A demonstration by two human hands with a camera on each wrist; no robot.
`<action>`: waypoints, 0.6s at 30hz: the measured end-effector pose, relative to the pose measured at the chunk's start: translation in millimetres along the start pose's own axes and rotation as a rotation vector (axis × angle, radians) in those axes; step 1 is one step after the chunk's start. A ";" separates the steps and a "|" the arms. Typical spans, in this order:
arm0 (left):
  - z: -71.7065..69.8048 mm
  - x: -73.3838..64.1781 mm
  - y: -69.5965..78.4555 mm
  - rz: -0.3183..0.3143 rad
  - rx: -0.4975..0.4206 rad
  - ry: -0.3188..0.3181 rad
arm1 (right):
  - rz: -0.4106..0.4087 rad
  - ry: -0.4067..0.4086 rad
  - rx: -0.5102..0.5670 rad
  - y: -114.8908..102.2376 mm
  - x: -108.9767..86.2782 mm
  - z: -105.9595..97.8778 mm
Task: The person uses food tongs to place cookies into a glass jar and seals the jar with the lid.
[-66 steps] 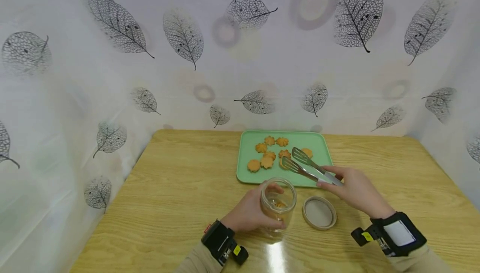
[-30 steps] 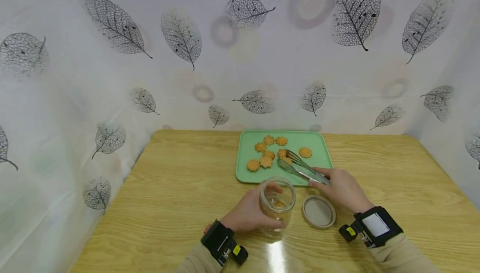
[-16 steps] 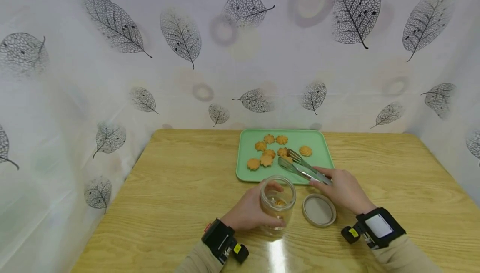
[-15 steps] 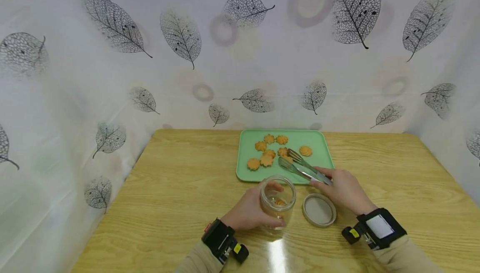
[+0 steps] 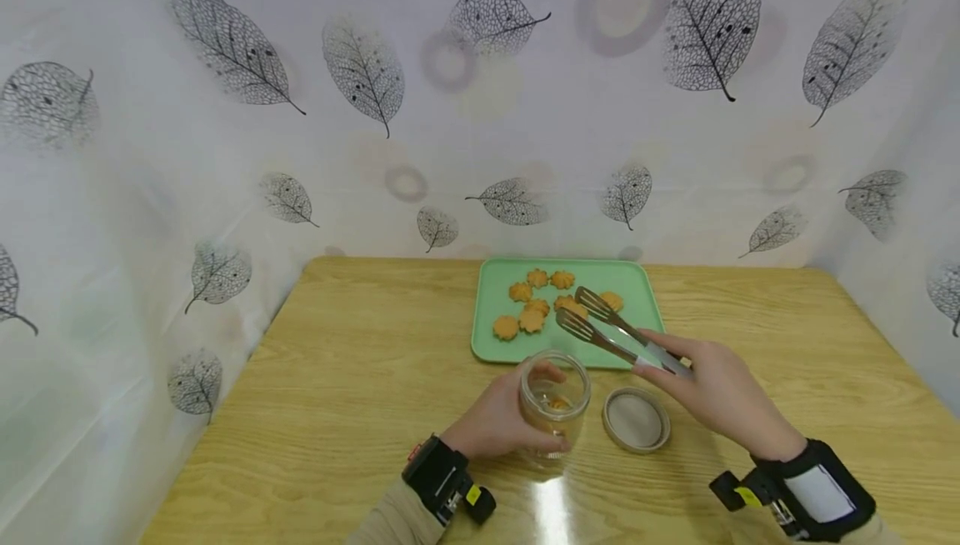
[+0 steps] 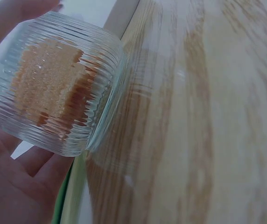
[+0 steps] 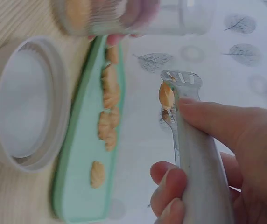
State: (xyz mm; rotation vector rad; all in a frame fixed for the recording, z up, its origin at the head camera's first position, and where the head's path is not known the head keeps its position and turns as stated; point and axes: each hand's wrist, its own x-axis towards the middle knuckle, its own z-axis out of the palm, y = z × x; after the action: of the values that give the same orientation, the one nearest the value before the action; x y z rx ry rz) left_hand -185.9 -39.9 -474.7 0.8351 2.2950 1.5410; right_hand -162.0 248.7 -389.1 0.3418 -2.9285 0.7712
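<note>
My left hand [image 5: 498, 420] grips a clear glass jar [image 5: 555, 424], its mouth facing up. Through the ribbed glass in the left wrist view, a cookie [image 6: 49, 84] shows inside the jar. In my right hand [image 5: 720, 387] are metal tongs [image 5: 611, 337], held over the front right part of a green tray [image 5: 491, 353]. Between the slotted tips of the tongs sits one cookie [image 7: 166, 96], raised off the tray in the right wrist view. Several flower-shaped cookies [image 5: 532, 322] lie on the tray.
A round lid [image 5: 636, 420] lies on the wooden table [image 5: 360, 387], right of the jar and in front of the tray. Behind the table hangs a pale sheet [image 5: 480, 145] printed with leaves. Both wrists carry black camera straps [image 5: 817, 491].
The tongs have come up off the tray with a cookie between their tips, as my right hand drew back to the right. My left hand and the jar have stayed in place.
</note>
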 end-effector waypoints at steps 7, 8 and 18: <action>-0.6 -0.8 0.9 0.006 -0.019 -0.004 | 0.022 -0.025 0.044 -23.1 -18.8 -29.2; -0.8 -0.9 0.7 0.003 -0.022 -0.006 | 0.022 -0.031 0.049 -25.6 -21.4 -32.9; -0.5 -2.2 0.9 -0.042 -0.018 -0.012 | -0.114 -0.046 0.100 -36.1 -45.4 -44.9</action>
State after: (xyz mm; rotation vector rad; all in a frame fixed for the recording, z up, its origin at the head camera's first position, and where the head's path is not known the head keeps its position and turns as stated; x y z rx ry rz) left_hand -184.0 -41.3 -473.9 0.7845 2.2717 1.5324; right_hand -107.8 249.0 -339.7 0.5367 -2.8880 0.9062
